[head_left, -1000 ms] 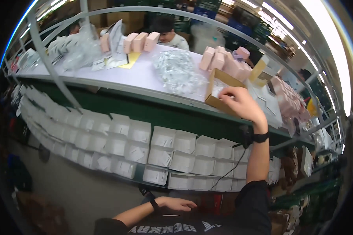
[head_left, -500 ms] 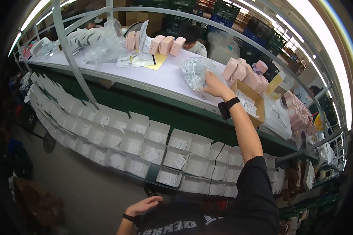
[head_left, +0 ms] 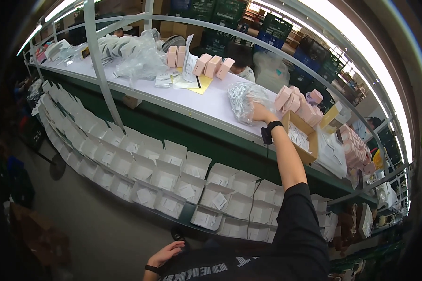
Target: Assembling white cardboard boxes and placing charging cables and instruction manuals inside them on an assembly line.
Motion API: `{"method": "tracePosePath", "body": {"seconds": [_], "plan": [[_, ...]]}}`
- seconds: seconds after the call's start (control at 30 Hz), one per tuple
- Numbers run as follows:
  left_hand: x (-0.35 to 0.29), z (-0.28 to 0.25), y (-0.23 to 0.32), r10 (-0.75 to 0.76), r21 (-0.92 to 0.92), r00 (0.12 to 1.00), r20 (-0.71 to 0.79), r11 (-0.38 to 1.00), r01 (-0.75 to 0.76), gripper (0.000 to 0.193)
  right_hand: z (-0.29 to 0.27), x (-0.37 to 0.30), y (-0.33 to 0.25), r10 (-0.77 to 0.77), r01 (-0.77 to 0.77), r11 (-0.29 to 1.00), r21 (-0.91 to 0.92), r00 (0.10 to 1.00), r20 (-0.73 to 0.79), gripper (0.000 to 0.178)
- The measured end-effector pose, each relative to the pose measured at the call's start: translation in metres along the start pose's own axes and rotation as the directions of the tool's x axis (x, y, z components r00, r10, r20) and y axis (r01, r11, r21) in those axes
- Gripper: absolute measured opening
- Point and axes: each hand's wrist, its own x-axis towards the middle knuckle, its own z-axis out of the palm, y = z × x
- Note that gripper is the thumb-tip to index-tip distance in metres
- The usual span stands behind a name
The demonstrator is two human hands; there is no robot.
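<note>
My right hand (head_left: 261, 113) reaches across the bench into a clear plastic bag (head_left: 240, 99) filled with what look like coiled white cables. Its fingers are hidden among the bag's folds, so their grip does not show. Low in front of my body, my left hand (head_left: 166, 254) holds nothing, its fingers stretched out. Between me and the bench stand rows of open white boxes (head_left: 165, 179), several with folded white papers lying inside. An open brown carton (head_left: 314, 149) holding small white packets stands just right of my right wrist.
Pink boxes (head_left: 212, 65) stand along the far side of the white bench (head_left: 173, 100), with more piled right of the bag. Crumpled clear plastic (head_left: 143, 58) lies at the left. A metal post (head_left: 96, 65) rises before the bench. A person (head_left: 241, 63) is behind it.
My right hand has pushed deeper into the bag, and its fingers have gone out of sight. The left hand has shifted slightly down and left. The whole view has turned a little.
</note>
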Motion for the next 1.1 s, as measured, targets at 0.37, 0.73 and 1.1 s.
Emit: {"method": "tracePosePath", "body": {"seconds": [0.37, 0.73, 1.1], "plan": [[0.011, -0.019, 0.011, -0.044, -0.060, 0.997, -0.065, 0.997, 0.041, 0.046, -0.001, 0.014, -0.029, 0.158, -0.174, 0.975, -0.138, 0.980, -0.121, 0.090], [0.017, -0.029, 0.011, -0.010, -0.073, 0.999, -0.044, 0.997, 0.007, 0.044, -0.041, -0.006, -0.089, -0.075, 0.001, 0.917, -0.399, 0.983, -0.170, 0.031], [0.016, -0.017, 0.048, 0.117, 0.164, 0.993, -0.030, 0.980, -0.111, 0.047, -0.091, -0.076, -0.135, -0.110, 0.034, 0.987, -0.158, 0.856, -0.505, 0.035]]}}
